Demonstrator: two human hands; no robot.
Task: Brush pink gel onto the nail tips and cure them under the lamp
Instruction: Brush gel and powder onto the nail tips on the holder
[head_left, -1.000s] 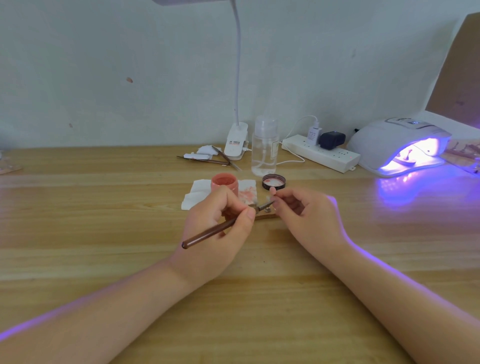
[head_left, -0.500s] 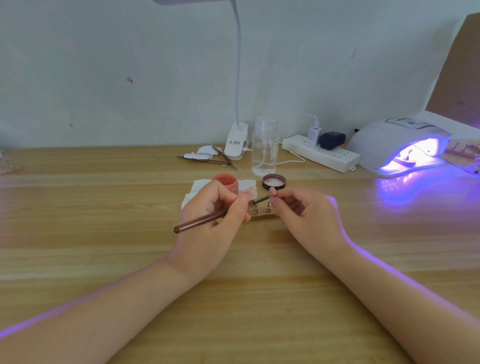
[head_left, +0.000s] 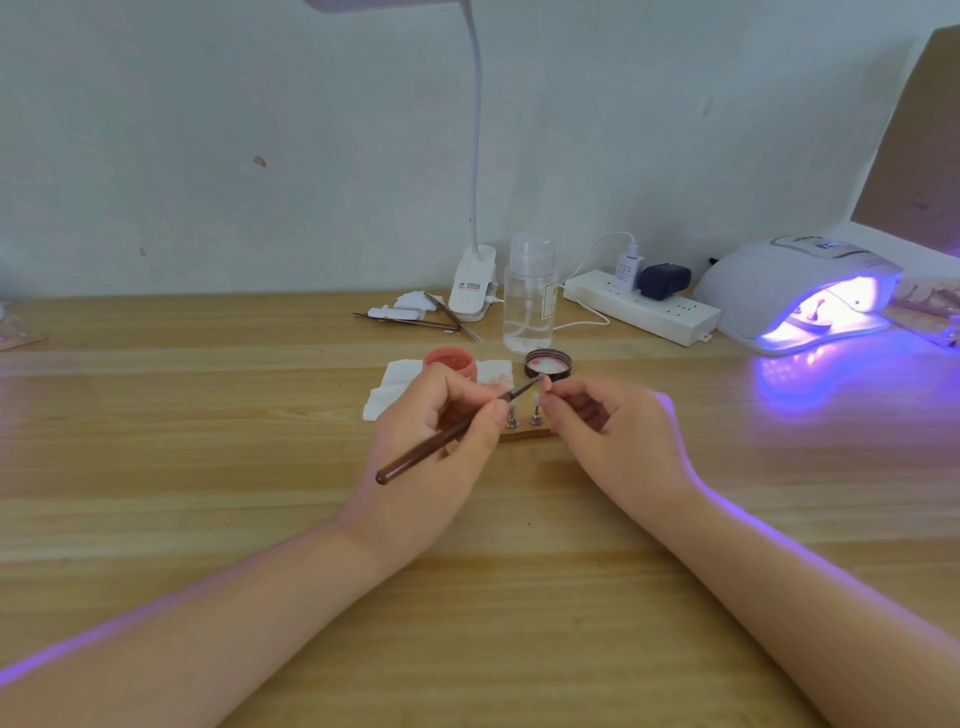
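Observation:
My left hand (head_left: 436, 447) grips a brown-handled brush (head_left: 447, 434), whose bristle end reaches a nail tip pinched in my right hand (head_left: 608, 431) near the thumb. Between my hands a small wooden holder (head_left: 524, 431) carries two metal stands with nail tips (head_left: 535, 402). The pink gel jar (head_left: 451, 359) stands open just behind my left hand, its lid (head_left: 547, 362) lying upturned to the right. At the far right the white curing lamp (head_left: 795, 291) glows violet with another holder inside.
A white tissue (head_left: 400, 384) lies under the jar. Behind stand a clear pump bottle (head_left: 530, 296), a clip desk lamp (head_left: 472, 280), a power strip (head_left: 644, 306) with plugs, and spare brushes (head_left: 415, 322) with wipes. A brown board leans at the far right.
My left hand has lifted the brush and swung its tip up and right, off the holder to the nail tip in my right hand. The right hand stayed nearly still.

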